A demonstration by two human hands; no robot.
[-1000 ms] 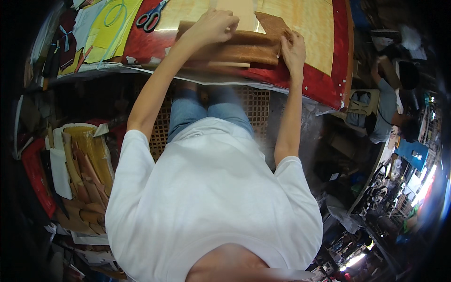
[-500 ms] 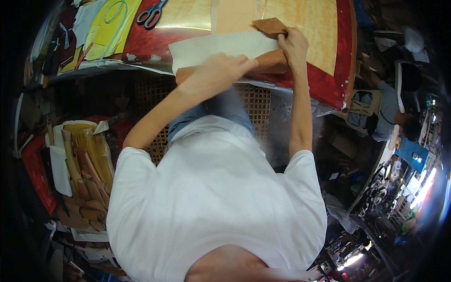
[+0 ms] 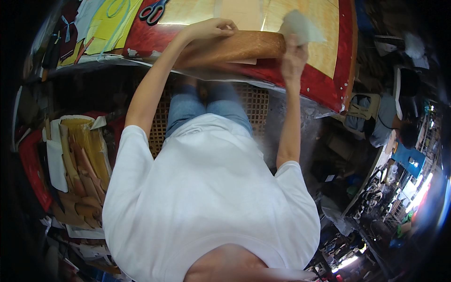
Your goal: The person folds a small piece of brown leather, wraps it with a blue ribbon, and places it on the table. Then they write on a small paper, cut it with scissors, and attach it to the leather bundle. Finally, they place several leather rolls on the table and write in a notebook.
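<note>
Leather strip [image 3: 249, 45], brown, curved; upper edge met by curled left hand [image 3: 221, 28], hold unclear. At strip's right end, blurred pale flap [image 3: 301, 26] gripped by half-closed right hand [image 3: 294, 61].

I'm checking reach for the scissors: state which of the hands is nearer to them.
Left. The left hand is to the right of the scissors, at the brown piece's upper edge; the right hand is farther right, by that piece's right end.
</note>
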